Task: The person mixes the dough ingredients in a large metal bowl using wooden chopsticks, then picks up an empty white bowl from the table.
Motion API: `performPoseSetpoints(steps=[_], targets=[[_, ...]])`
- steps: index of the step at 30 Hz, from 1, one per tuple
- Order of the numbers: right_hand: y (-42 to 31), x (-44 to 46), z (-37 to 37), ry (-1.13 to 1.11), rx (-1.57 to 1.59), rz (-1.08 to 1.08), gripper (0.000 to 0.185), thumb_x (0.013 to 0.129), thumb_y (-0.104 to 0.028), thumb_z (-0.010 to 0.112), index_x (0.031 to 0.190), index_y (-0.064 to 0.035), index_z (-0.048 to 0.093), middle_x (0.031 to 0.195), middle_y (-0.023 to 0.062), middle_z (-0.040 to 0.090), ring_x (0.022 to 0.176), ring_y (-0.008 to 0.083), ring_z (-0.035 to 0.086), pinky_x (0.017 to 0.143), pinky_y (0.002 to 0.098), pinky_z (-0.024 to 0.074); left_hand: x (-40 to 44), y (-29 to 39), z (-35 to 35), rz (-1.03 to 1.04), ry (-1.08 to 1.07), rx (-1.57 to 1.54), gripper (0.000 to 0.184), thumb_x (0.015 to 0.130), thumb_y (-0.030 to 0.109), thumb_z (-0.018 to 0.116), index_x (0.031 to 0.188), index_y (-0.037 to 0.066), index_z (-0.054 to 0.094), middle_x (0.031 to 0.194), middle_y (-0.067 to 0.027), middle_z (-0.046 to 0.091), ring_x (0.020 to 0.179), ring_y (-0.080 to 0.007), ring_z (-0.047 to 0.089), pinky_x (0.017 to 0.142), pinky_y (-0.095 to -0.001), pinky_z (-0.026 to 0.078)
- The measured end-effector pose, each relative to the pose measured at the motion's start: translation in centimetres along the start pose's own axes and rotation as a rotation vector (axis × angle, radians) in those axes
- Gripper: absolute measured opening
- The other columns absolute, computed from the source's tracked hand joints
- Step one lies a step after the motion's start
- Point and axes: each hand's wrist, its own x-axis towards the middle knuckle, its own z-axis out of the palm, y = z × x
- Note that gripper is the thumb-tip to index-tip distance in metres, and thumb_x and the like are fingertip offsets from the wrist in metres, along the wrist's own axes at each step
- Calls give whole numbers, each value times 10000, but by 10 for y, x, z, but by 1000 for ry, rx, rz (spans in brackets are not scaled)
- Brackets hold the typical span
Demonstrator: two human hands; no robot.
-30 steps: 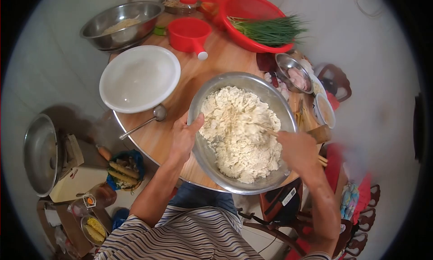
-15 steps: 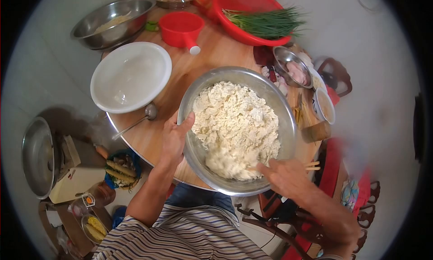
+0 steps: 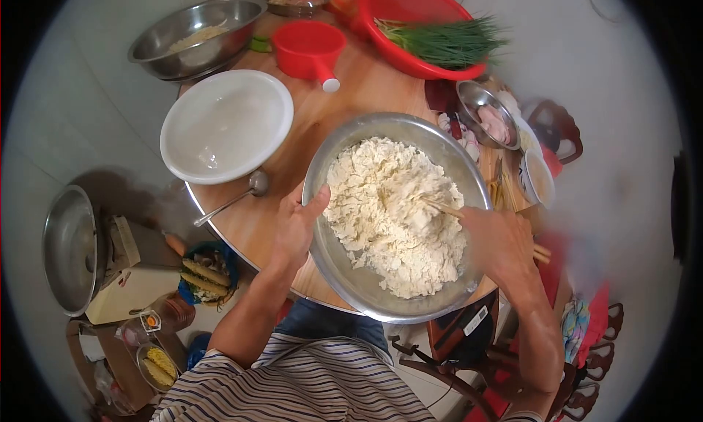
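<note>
A wide steel bowl (image 3: 344, 281) stands near the front edge of the wooden table, full of crumbly, flaky dough (image 3: 373, 217). My left hand (image 3: 296, 228) grips the bowl's left rim, thumb over the edge and fingers hidden outside. Wooden chopsticks (image 3: 444, 206) are held in my right hand (image 3: 501, 246), which is over the bowl's right rim and slightly blurred. Their tips are in the dough right of the middle, where the flour mix is smeared by motion. The chopsticks' back ends stick out to the right of the hand.
Left of the bowl are a white basin (image 3: 227, 129) and a metal ladle (image 3: 233, 199). Behind are a red dipper (image 3: 307, 50), a steel basin (image 3: 154, 52), and a red basin (image 3: 388, 45) of green chives (image 3: 447, 41). A small steel bowl (image 3: 476, 92) with pink meat stands right.
My right hand has moved up and right with the chopsticks, whose tips went from the dough's front part toward its right middle. The whole view has shifted slightly. My left hand keeps the rim.
</note>
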Motion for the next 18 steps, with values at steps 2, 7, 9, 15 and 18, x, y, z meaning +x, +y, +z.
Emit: performPoseSetpoints(steps=[2,7,9,15,18], targets=[[-7,11,-7,-5,6,-34,126,863,-118,647,931,-121,752,713,160,690,677,354,709,614,476,537,0,1,0,-3,1,13,394,1037,244,639,1328,-20,642,1169,-87,714,1026,-147,658,914,-310,523],[-33,69,0,268,-45,-235,124,840,-109,653,899,-110,763,722,134,713,698,304,732,607,437,549,0,1,-2,-8,2,64,394,1044,255,627,1320,-24,643,1172,-89,712,1024,-150,655,909,-308,521],[-50,90,12,222,-97,-308,113,835,-114,652,859,-116,763,709,116,710,700,287,733,600,433,547,0,0,0,-1,26,71,399,1044,257,626,1324,-27,637,1163,-87,712,1026,-152,655,907,-308,521],[-54,83,24,48,-156,-750,160,829,-146,649,689,-131,725,667,82,695,685,254,729,592,402,555,0,4,2,-35,39,75,394,1044,243,622,1330,-28,628,1155,-83,708,1008,-150,654,899,-311,522],[-39,56,13,-160,-196,-784,127,850,-175,641,766,-117,716,651,67,670,666,247,718,580,405,548,-3,9,4,-68,58,57,375,1046,234,617,1320,-20,635,1156,-79,707,994,-142,654,894,-310,522]])
